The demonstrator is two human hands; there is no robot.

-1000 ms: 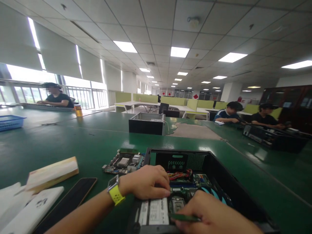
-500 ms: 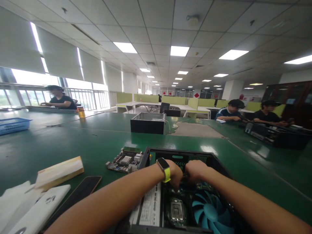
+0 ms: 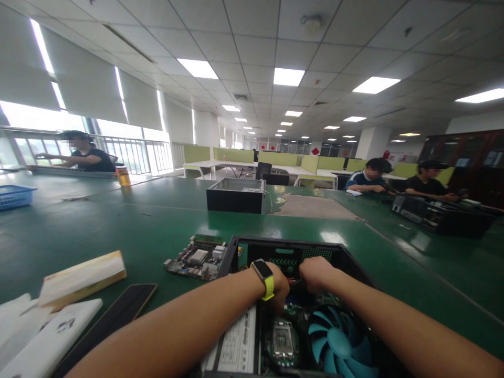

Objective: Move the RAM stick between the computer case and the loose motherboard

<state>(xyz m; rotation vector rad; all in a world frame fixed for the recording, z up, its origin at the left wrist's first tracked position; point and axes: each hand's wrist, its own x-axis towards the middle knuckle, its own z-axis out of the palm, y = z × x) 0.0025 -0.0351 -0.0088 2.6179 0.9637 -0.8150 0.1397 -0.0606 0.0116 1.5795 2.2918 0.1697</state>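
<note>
Both of my hands reach into an open black computer case (image 3: 289, 242). My left hand (image 3: 279, 287), wearing a watch with a yellow-green band (image 3: 268, 286), curls downward inside it; its fingertips are shadowed, and what they hold cannot be made out. Close to the case's far wall, my right hand (image 3: 315, 274) is closed like a fist, its fingertips hidden from me. A small reddish bit, perhaps wire, shows between the hands. Below them lie a metal processor socket (image 3: 283, 340) and a teal fan (image 3: 339, 341). A labelled metal box (image 3: 238, 341) sits along the case's left side.
Left of the case lies a loose motherboard (image 3: 197, 257). A dark phone-like slab (image 3: 114, 320), a cardboard box (image 3: 84, 278) and white packaging (image 3: 59, 341) are nearer left. Another case (image 3: 236, 200) stands ahead. Several people sit around the green table (image 3: 157, 220).
My left hand has dropped lower and slightly nearer me, away from my right hand, which stays almost in place. The view has shifted slightly. The person at the far left has stretched out an arm.
</note>
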